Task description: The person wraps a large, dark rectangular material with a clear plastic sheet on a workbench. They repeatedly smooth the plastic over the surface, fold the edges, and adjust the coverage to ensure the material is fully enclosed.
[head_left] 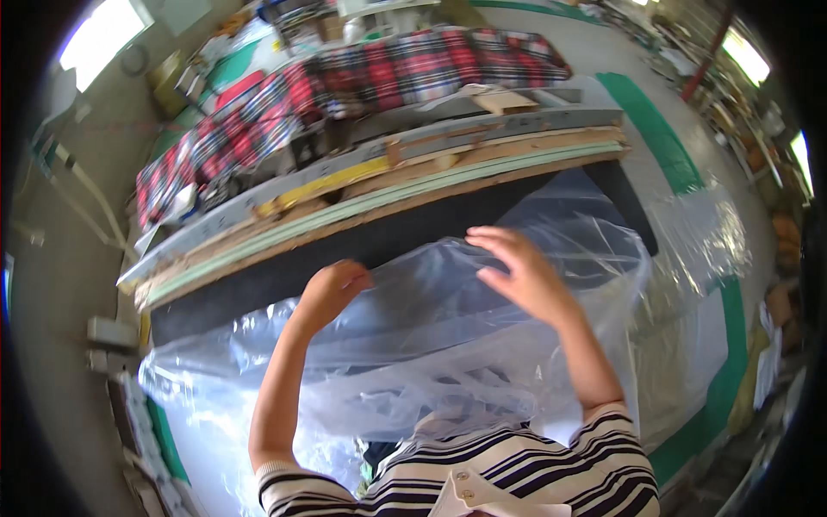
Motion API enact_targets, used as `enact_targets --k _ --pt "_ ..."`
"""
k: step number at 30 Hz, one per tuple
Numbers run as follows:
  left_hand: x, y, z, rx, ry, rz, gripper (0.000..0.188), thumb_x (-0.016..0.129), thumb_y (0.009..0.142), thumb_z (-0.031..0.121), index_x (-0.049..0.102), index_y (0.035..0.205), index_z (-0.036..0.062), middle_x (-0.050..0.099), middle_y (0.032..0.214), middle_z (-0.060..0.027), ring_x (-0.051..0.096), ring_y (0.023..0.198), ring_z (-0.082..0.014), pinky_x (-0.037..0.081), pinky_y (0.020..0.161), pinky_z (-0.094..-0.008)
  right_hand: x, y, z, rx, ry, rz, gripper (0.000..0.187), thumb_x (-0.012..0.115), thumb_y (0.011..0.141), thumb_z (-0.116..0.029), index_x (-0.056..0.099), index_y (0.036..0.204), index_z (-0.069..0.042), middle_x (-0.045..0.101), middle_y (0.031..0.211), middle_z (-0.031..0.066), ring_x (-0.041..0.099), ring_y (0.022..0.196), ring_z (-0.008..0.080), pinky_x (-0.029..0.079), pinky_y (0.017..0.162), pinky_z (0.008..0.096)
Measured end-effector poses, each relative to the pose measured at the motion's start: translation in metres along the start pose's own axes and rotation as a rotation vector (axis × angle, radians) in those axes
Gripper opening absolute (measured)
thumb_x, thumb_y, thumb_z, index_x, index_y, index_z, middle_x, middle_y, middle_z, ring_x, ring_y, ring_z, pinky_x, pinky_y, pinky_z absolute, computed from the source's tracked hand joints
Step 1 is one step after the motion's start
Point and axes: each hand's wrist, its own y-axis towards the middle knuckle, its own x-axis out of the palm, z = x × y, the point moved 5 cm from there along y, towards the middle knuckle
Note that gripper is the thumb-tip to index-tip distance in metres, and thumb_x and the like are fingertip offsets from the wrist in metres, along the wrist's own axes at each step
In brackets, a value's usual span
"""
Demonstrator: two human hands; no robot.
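Note:
A large clear plastic sheet (413,345) lies in loose folds over a long black panel (258,297) in front of me. My left hand (333,291) is at the sheet's far edge, its fingers curled together on the film; the exact grip is partly hidden. To the right, my right hand (521,271) hovers by the same edge. Its thumb and fingers are apart, with nothing visible between them. Closer to my body the film bunches up against my striped shirt.
Beyond the panel runs a long stack of boards (388,189) with a grey metal-looking bar on it. Red plaid cloth (422,65) covers something behind. Green strips (732,336) mark the floor at right. Clutter lines the right wall (780,233).

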Motion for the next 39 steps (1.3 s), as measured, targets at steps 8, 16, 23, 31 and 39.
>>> enact_targets --k 8,16,23,31,39 --pt "-0.005 -0.072 -0.047 -0.358 -0.193 0.182 0.011 0.062 0.08 0.011 0.064 0.082 0.0 0.056 0.065 -0.0013 0.046 0.06 -0.0064 0.039 0.054 -0.0229 -0.132 -0.053 0.156 0.303 -0.879 -0.085 0.052 0.048 0.087 -0.037 0.04 0.129 -0.007 0.029 0.141 0.0091 0.029 0.128 0.0286 0.026 0.103 0.0433" --pt "-0.111 -0.132 -0.21 -0.673 0.697 0.169 0.017 0.051 0.075 0.019 0.058 0.072 0.0032 0.061 0.076 -0.0193 0.058 0.077 -0.038 0.045 0.064 -0.044 -0.056 -0.061 0.079 -0.051 -0.761 0.138 0.035 0.058 0.082 -0.026 0.055 0.111 -0.008 0.053 0.112 0.0075 0.052 0.097 0.0231 0.041 0.084 0.0352" --pt "-0.058 -0.127 -0.138 -0.606 0.72 0.853 0.017 0.051 0.079 0.018 0.045 0.07 0.0036 0.053 0.072 -0.0134 0.052 0.067 -0.0333 0.038 0.06 -0.0446 -0.026 -0.253 0.108 0.527 0.554 0.354 0.03 0.052 0.09 -0.026 0.052 0.108 -0.001 0.056 0.093 0.0015 0.052 0.085 0.01 0.043 0.077 0.0258" --pt "-0.055 -0.119 -0.13 -0.329 0.588 0.78 0.01 0.05 0.082 0.012 0.051 0.077 0.003 0.054 0.076 -0.0142 0.053 0.07 -0.0338 0.041 0.062 -0.0421 -0.117 -0.224 0.1 0.439 0.543 1.005 0.023 0.048 0.091 -0.027 0.043 0.072 -0.015 0.038 0.064 -0.0072 0.037 0.057 0.0007 0.028 0.044 0.0171" --pt "-0.035 -0.107 -0.096 -0.273 0.537 0.736 0.009 0.049 0.083 0.008 0.051 0.078 0.0014 0.053 0.076 -0.0144 0.054 0.067 -0.0327 0.042 0.059 -0.0399 -0.138 -0.101 0.001 0.041 0.077 0.424 0.019 0.057 0.083 -0.012 0.057 0.102 -0.007 0.056 0.104 0.0085 0.055 0.096 0.0172 0.042 0.088 0.0359"
